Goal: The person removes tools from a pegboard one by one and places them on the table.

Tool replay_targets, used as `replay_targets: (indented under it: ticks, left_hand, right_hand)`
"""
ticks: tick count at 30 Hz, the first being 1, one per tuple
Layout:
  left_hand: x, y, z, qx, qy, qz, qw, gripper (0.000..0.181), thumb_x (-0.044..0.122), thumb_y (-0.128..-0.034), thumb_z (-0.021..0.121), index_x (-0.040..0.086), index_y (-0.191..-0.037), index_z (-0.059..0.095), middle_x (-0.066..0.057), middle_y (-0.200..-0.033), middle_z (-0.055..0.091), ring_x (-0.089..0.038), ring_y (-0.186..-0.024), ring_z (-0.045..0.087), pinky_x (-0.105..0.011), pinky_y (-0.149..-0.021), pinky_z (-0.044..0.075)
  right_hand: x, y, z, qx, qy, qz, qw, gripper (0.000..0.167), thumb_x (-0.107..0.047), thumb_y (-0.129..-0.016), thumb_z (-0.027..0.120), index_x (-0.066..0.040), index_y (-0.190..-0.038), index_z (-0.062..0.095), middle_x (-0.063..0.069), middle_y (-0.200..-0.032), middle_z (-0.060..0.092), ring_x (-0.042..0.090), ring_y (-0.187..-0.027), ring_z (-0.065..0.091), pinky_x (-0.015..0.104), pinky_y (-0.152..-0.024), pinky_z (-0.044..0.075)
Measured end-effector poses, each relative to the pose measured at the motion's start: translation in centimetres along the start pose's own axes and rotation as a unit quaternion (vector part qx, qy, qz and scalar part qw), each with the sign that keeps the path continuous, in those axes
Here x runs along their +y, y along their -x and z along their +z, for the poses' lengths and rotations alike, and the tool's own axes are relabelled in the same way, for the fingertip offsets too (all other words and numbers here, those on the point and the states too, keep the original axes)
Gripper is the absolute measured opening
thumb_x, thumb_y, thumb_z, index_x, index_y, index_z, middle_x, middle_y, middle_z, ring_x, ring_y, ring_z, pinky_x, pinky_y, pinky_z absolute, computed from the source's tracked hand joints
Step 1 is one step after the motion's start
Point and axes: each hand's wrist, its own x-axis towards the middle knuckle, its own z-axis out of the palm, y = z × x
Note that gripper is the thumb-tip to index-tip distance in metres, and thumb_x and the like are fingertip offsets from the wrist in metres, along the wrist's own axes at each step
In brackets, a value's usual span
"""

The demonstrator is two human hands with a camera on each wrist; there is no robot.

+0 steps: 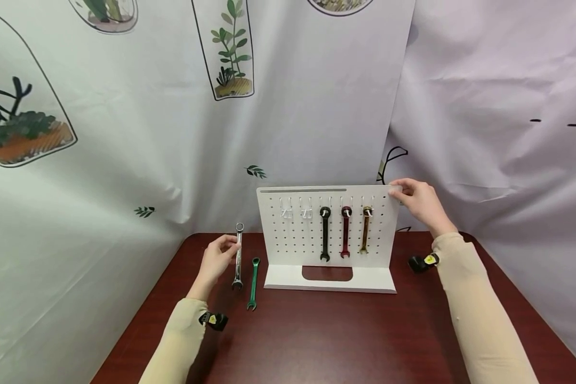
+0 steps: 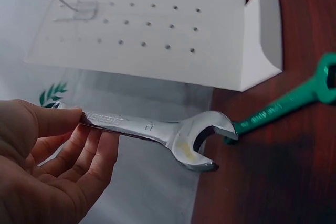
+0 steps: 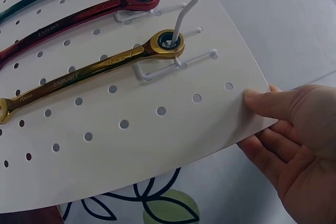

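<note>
Between thumb and fingers my left hand (image 1: 219, 256) pinches a silver combination wrench (image 2: 131, 128), ring end up and open end down, left of the white pegboard (image 1: 288, 240). My right hand (image 1: 420, 202) grips the board's upper right corner, thumb in front and fingers behind. From the board's hooks hang a black wrench (image 1: 325, 234), a red wrench (image 1: 345, 233) and a gold wrench (image 3: 89, 72). Two white hooks (image 1: 286, 209) on the left hold nothing. Lying on the table beside the board's base is a green wrench (image 1: 254, 284).
The dark red table (image 1: 326, 336) extends in front of the board. Behind stands a white curtain (image 1: 317, 117) with plant prints. Each wrist wears a small black camera, like the left one (image 1: 213, 320).
</note>
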Motion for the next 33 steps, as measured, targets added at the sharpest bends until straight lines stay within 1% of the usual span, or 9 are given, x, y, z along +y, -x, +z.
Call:
replay_targets:
  ticks: [3,7,12,15,17,21,24,29,33]
  left_hand:
    - [-0.6,0.0,0.1,-0.003,-0.021,-0.005,0.9998,0.021,0.010,-0.0970,0.068,-0.002,-0.115,0.067,-0.016,-0.097,0.069,-0.016,-0.076,0.064,-0.040,-0.069,0.061]
    - [-1.6,0.1,0.1,-0.012,-0.028,-0.019,0.9994,0.022,0.008,-0.0973,0.066,-0.004,-0.115,0.066,-0.016,-0.097,0.069,-0.019,-0.076,0.064,-0.047,-0.072,0.060]
    - [-2.2,0.2,0.0,-0.009,-0.031,-0.034,0.9989,0.022,0.006,-0.0970,0.065,-0.006,-0.115,0.066,-0.019,-0.098,0.068,-0.032,-0.083,0.066,-0.048,-0.071,0.061]
    - [-2.4,0.1,0.0,-0.008,-0.038,-0.042,0.9983,0.022,0.006,-0.0972,0.065,-0.006,-0.116,0.066,-0.019,-0.099,0.068,-0.037,-0.089,0.065,-0.042,-0.068,0.061]
    - [-2.6,0.0,0.0,-0.011,-0.045,-0.048,0.9978,0.023,0.006,-0.0973,0.065,-0.006,-0.116,0.066,-0.018,-0.099,0.068,-0.037,-0.091,0.065,-0.040,-0.068,0.061]
    - [-3.0,-0.2,0.0,-0.022,-0.049,-0.059,0.9968,0.023,0.006,-0.0974,0.064,-0.007,-0.117,0.065,-0.017,-0.098,0.066,-0.039,-0.093,0.064,-0.045,-0.070,0.061]
    - [-3.4,-0.5,0.1,-0.034,-0.047,-0.067,0.9960,0.023,0.005,-0.0969,0.063,-0.008,-0.116,0.064,-0.016,-0.096,0.066,-0.035,-0.088,0.065,-0.047,-0.071,0.061]
    - [-4.4,-0.7,0.5,-0.062,-0.054,-0.077,0.9937,0.024,0.004,-0.0975,0.062,-0.009,-0.118,0.063,-0.015,-0.094,0.066,-0.023,-0.078,0.065,-0.040,-0.066,0.060]
    - [-4.8,-0.7,0.9,-0.078,-0.057,-0.085,0.9917,0.025,0.004,-0.0982,0.060,-0.010,-0.120,0.061,-0.018,-0.099,0.068,-0.022,-0.080,0.065,-0.037,-0.063,0.059]
  right_hand:
    - [0.1,0.0,0.1,0.002,0.000,0.001,1.0000,0.041,-0.035,-0.102,0.060,-0.004,-0.128,0.064,0.024,-0.111,0.069,0.033,-0.096,0.063,0.048,-0.082,0.049]
    - [0.1,0.0,0.2,0.002,-0.003,0.003,1.0000,0.041,-0.035,-0.102,0.060,-0.004,-0.128,0.064,0.024,-0.113,0.069,0.034,-0.098,0.063,0.048,-0.083,0.049]
    - [0.0,0.1,0.2,0.003,-0.003,0.002,1.0000,0.040,-0.034,-0.102,0.061,-0.004,-0.128,0.064,0.024,-0.112,0.069,0.034,-0.099,0.064,0.048,-0.084,0.049]
    - [0.0,0.0,0.1,0.004,-0.004,0.002,1.0000,0.039,-0.034,-0.102,0.061,-0.004,-0.127,0.065,0.024,-0.112,0.069,0.034,-0.099,0.064,0.048,-0.084,0.049]
    - [-0.1,0.0,0.1,0.004,-0.004,0.001,1.0000,0.039,-0.034,-0.102,0.061,-0.004,-0.127,0.064,0.024,-0.111,0.069,0.034,-0.098,0.064,0.048,-0.084,0.049]
    - [-0.2,0.0,0.0,0.002,-0.005,0.000,1.0000,0.040,-0.034,-0.102,0.061,-0.003,-0.127,0.064,0.024,-0.111,0.069,0.034,-0.097,0.064,0.048,-0.084,0.049]
    - [-0.2,0.0,0.0,0.001,-0.005,-0.001,1.0000,0.040,-0.034,-0.102,0.061,-0.003,-0.128,0.064,0.024,-0.112,0.069,0.034,-0.099,0.064,0.049,-0.084,0.050]
    - [-0.1,-0.1,0.1,0.003,-0.001,-0.002,1.0000,0.040,-0.034,-0.102,0.061,-0.003,-0.127,0.065,0.024,-0.113,0.069,0.034,-0.099,0.065,0.050,-0.085,0.050]
    - [-0.1,-0.1,0.1,0.002,0.001,0.000,1.0000,0.039,-0.034,-0.102,0.061,-0.004,-0.128,0.065,0.024,-0.112,0.069,0.034,-0.099,0.065,0.049,-0.085,0.050]
